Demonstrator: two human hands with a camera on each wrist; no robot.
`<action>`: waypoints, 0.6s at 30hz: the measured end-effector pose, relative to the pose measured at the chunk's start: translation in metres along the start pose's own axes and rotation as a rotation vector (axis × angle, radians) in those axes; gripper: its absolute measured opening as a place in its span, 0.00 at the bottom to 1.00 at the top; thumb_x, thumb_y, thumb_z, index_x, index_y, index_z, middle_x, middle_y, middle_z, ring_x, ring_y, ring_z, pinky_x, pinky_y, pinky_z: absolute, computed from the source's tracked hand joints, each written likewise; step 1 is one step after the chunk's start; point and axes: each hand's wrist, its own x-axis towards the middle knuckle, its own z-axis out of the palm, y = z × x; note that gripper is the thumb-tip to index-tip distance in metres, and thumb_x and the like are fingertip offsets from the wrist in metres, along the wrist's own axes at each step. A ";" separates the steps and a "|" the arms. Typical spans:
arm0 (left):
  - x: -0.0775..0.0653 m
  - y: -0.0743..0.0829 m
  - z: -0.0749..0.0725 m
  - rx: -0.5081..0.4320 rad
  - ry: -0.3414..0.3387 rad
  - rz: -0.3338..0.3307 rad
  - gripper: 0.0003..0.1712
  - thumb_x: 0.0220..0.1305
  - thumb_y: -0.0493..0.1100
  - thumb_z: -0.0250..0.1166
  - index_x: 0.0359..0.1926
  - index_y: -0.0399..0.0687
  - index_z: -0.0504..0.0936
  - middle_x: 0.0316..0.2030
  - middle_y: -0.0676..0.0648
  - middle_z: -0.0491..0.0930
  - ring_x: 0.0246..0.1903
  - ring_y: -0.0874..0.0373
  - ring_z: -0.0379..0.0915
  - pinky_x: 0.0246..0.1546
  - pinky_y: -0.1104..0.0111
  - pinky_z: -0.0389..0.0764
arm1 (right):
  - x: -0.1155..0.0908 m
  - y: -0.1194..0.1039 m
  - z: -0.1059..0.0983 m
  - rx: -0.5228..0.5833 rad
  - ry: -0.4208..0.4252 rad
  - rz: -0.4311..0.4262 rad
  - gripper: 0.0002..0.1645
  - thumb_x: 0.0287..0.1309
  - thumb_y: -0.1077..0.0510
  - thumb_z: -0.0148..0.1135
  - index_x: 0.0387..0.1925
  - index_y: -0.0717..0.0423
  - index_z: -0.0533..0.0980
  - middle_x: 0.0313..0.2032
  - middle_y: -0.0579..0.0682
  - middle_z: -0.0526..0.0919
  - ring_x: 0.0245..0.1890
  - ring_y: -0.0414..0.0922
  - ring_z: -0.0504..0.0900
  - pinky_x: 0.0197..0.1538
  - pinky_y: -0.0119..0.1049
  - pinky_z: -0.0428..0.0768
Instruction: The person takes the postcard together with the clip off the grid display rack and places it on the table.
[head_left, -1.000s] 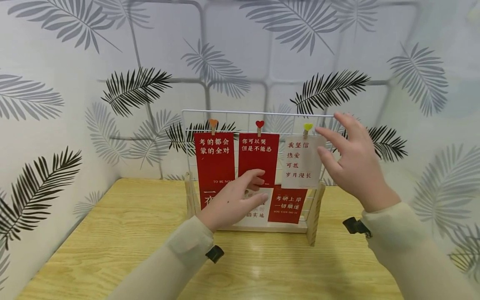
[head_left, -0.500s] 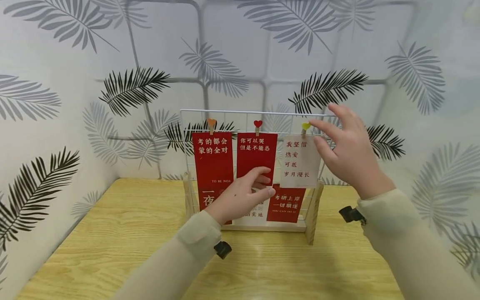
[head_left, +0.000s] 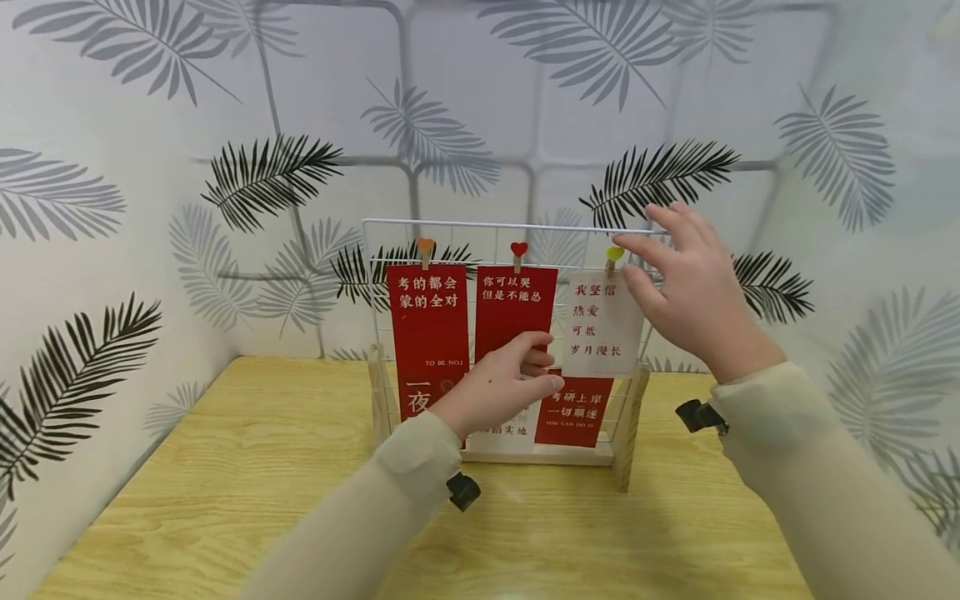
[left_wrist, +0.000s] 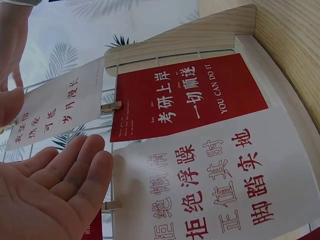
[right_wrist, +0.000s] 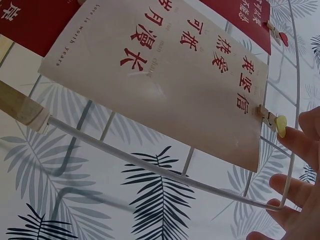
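My right hand (head_left: 693,287) is at the upper right corner of a white wire grid rack (head_left: 480,223). One fingertip is right at the yellow heart clothespin (right_wrist: 280,124), which clips a white card (head_left: 592,333) with red writing. Other fingers lie by the grid's corner wire. Lower down, my left hand (head_left: 498,379) is held with loosely bent fingers and nothing in them. It overlaps the middle red card (head_left: 513,308) in the head view and partly covers a lower white card (left_wrist: 215,185). A lower red card (left_wrist: 185,95) hangs beside that one.
A tall red card (head_left: 427,325) hangs at the left under an orange heart clothespin (head_left: 426,247). A red heart clothespin (head_left: 518,250) tops the middle card. The rack has wooden side supports (head_left: 632,433) and stands on a wood-grain table (head_left: 247,500) before leaf-patterned walls (head_left: 480,83).
My right hand has shifted left, its fingertips coming to the yellow heart clothespin. My left hand has moved slightly right across the cards. The cards hang as before.
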 end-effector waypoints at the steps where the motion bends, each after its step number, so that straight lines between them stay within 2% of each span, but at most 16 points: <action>1: 0.001 0.000 0.001 -0.001 0.003 -0.001 0.40 0.68 0.57 0.66 0.75 0.58 0.61 0.62 0.56 0.75 0.58 0.61 0.73 0.55 0.59 0.78 | 0.001 0.000 0.000 -0.004 -0.001 0.002 0.23 0.73 0.49 0.54 0.64 0.49 0.78 0.74 0.58 0.62 0.77 0.57 0.49 0.75 0.57 0.46; 10: 0.012 0.002 0.009 0.026 0.021 -0.006 0.38 0.69 0.53 0.65 0.75 0.58 0.62 0.61 0.54 0.76 0.57 0.60 0.74 0.55 0.59 0.79 | 0.002 0.000 0.004 -0.012 -0.035 0.032 0.23 0.74 0.49 0.52 0.64 0.51 0.77 0.74 0.58 0.61 0.78 0.57 0.48 0.75 0.58 0.45; 18: 0.018 0.004 0.014 0.032 0.061 -0.010 0.35 0.68 0.52 0.66 0.73 0.59 0.64 0.59 0.53 0.77 0.54 0.60 0.76 0.52 0.58 0.81 | 0.007 0.001 0.011 0.002 -0.014 0.021 0.21 0.73 0.49 0.55 0.61 0.50 0.79 0.73 0.58 0.63 0.77 0.57 0.49 0.75 0.59 0.46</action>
